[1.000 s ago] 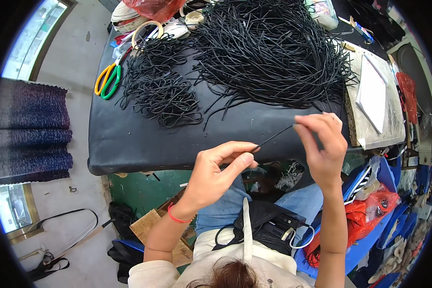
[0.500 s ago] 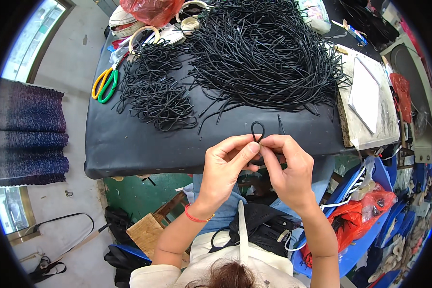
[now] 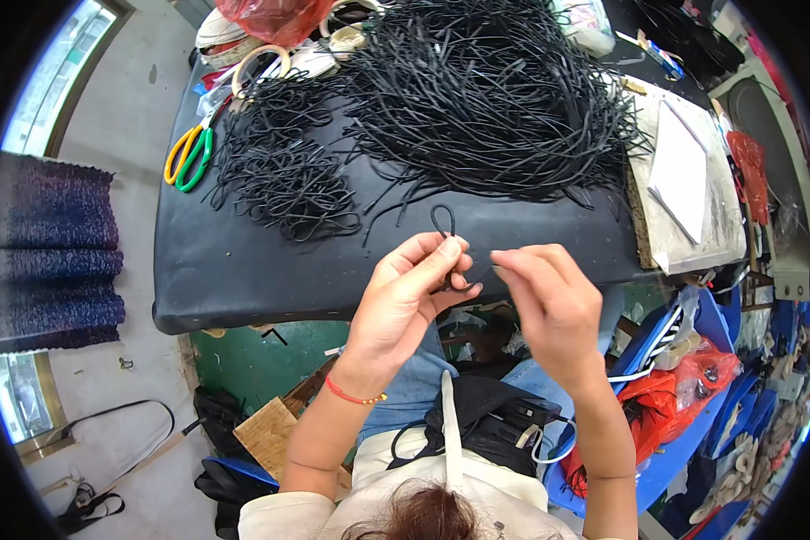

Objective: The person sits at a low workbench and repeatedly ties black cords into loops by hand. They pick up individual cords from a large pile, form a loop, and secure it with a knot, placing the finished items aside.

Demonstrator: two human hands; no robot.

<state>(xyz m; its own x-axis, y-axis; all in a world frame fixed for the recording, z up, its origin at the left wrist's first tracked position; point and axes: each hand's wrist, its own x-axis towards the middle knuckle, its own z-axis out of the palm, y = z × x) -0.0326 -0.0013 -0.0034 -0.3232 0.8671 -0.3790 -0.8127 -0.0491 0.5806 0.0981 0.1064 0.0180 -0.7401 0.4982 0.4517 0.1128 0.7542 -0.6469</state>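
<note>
The left hand pinched a thin black looped cord above the black padded table's near edge; the right hand, fingers loosely curled, hovered just beside. Beyond lay tangled black cord heaps and yellow-green scissors.

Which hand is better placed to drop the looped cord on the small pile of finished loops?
Left, probably. The left hand already pinches the looped black cord in its fingers, and the small pile of loops lies on its side of the table. The right hand looks open beside the cord.
</note>
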